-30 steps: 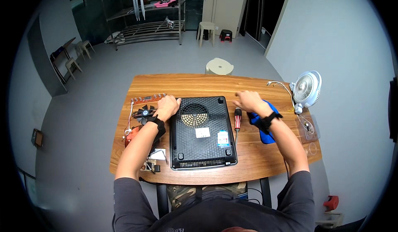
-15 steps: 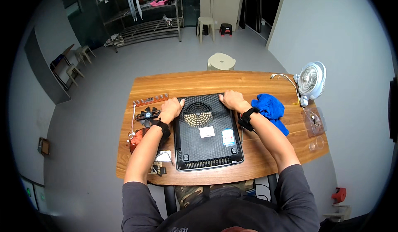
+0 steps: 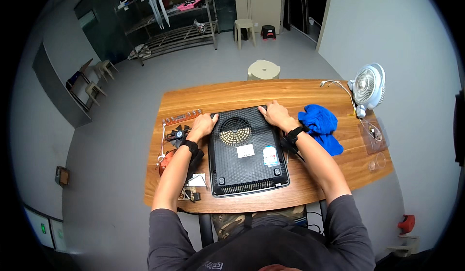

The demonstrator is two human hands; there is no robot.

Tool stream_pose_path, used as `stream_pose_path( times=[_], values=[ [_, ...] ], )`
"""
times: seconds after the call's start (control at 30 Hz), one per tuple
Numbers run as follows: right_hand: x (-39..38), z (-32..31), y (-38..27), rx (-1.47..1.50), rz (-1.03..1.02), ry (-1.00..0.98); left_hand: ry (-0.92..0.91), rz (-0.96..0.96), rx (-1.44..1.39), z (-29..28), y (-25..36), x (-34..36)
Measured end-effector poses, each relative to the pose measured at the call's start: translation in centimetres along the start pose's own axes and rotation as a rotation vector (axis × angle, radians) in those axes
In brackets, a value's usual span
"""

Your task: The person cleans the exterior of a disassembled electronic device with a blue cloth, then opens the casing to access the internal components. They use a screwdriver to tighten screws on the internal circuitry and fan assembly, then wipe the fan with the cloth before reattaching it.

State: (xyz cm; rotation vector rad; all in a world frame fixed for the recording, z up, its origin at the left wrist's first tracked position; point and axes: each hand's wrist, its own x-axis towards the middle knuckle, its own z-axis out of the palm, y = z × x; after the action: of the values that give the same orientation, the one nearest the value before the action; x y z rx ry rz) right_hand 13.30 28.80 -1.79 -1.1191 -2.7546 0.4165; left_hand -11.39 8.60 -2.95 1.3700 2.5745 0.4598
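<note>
The fingers of our left hand (image 3: 204,125) and right hand (image 3: 277,115) clamp the induction-cooker base (image 3: 258,137) by its far corners; we should steer both evenly.

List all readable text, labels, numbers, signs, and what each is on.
None readable; all too small or blurred:
White label on the black vented casing
Blue-and-white sticker on the same casing
Round mark on the small black fan
Green sign, lower left
Pale print on the dark shirt

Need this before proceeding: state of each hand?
Left hand: holding the black casing at its far left corner.
Right hand: holding its far right corner.
</note>
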Motion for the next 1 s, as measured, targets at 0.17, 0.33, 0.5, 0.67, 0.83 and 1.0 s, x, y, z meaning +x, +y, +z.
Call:
stream_pose_path(
  times=[0.17, 0.33, 0.5, 0.67, 0.83, 1.0],
  values=[
    [-0.7, -1.1, 0.5, 0.145, 0.062, 0.039, 0.000, 0.037, -0.103, -0.7, 0.2, -0.3],
    [-1.0, -3.3, 0.0, 0.368, 0.027, -0.007, -0.087, -0.039, -0.150, -0.7, -1.3, 0.2],
    [-1.2, -6.0, -0.7, 0.519, -0.042, -0.050, -0.155, -0.167, 0.007, -2.6, 0.1, -0.4],
    [-0.8, -8.5, -2.6, 0.490, -0.113, 0.006, -0.060, -0.035, 0.089, -7.8, 5.9, -2.6],
    [-0.7, -10.9, -6.6, 0.500, -0.120, 0.000, -0.125, 0.083, 0.029, -12.1, 15.0, -7.0],
    [0.9, -12.5, -8.8, 0.491, -0.224, -0.011, -0.248, 0.114, -0.013, -12.6, 16.9, -6.7]
  ],
)
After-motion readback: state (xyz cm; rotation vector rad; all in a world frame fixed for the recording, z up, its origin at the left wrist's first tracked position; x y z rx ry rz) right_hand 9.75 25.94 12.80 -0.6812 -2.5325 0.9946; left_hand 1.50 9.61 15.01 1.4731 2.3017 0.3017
